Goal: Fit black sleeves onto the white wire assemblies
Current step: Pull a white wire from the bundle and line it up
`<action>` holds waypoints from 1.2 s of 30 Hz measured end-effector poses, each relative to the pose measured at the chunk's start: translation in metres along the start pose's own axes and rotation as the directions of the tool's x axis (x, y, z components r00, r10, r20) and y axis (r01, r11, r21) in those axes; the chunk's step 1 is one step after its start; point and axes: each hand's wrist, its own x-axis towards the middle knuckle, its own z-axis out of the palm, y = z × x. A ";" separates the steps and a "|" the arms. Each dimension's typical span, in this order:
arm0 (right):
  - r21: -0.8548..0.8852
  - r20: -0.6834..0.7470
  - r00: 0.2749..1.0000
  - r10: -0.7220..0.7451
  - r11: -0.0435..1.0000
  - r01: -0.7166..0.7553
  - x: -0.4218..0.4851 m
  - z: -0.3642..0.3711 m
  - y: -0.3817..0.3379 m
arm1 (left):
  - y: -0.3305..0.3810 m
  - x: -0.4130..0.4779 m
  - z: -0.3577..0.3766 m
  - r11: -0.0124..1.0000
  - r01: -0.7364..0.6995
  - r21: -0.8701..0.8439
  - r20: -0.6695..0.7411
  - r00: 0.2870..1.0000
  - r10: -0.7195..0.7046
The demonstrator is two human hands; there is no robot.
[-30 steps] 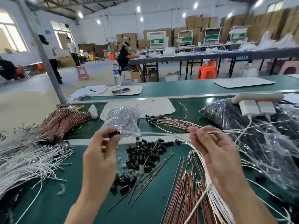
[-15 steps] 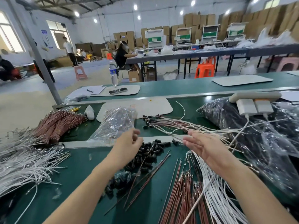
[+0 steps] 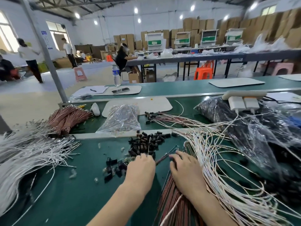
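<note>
Head view, left hand (image 3: 141, 167): knuckles up, fingers curled down into the near edge of the black sleeves (image 3: 147, 142); fingertips hidden, so grip or no grip impossible to tell.
Head view, right hand (image 3: 185, 170): palm down, fingers bent onto the wire ends just ahead; whether pinching one, not visible.
Sleeve pile: heaped loose on the green mat (image 3: 78, 190) just beyond the left fingertips, likely kept there for one-reach picking; strays scattered to that hand's left.
Sleeve axis: short tubes lying every way, no common direction.
White wire assemblies (image 3: 216, 162): fanned along the right hand's outer side and beyond it, tips close to the fingers, probably for drawing one at a time.
Wire axis: long run from lower right, curving up and away past the hand.
Copper-coloured wires (image 3: 172, 198): bundled under the right wrist, running near to far.
Second white bundle (image 3: 27, 157): well left of the left hand, ends pointing toward it.
Step, as judged: picking up the next sleeve and wire.
</note>
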 end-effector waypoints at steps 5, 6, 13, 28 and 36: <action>0.025 -0.010 1.000 -0.013 1.000 0.013 -0.001 -0.001 0.000 | -0.001 -0.021 0.011 0.997 -0.027 -0.078 -0.164 0.986 0.014; 0.022 -0.009 1.000 -0.014 1.000 0.015 -0.001 -0.001 0.000 | -0.002 -0.026 0.015 0.989 -0.035 -0.147 -0.235 0.972 0.000; 0.026 -0.045 0.998 -0.032 0.999 0.033 0.003 0.004 0.004 | -0.010 -0.037 0.022 0.819 -0.126 -0.559 -0.461 0.868 -0.181; -0.040 0.121 0.972 -0.202 0.977 0.208 0.032 -0.005 -0.042 | -0.022 -0.027 0.027 0.218 -0.113 -0.969 -0.206 0.860 -0.467; 0.002 0.085 0.973 -0.215 0.977 0.215 0.031 0.012 -0.038 | -0.025 -0.030 0.023 0.124 -0.128 -0.984 -0.173 0.862 -0.477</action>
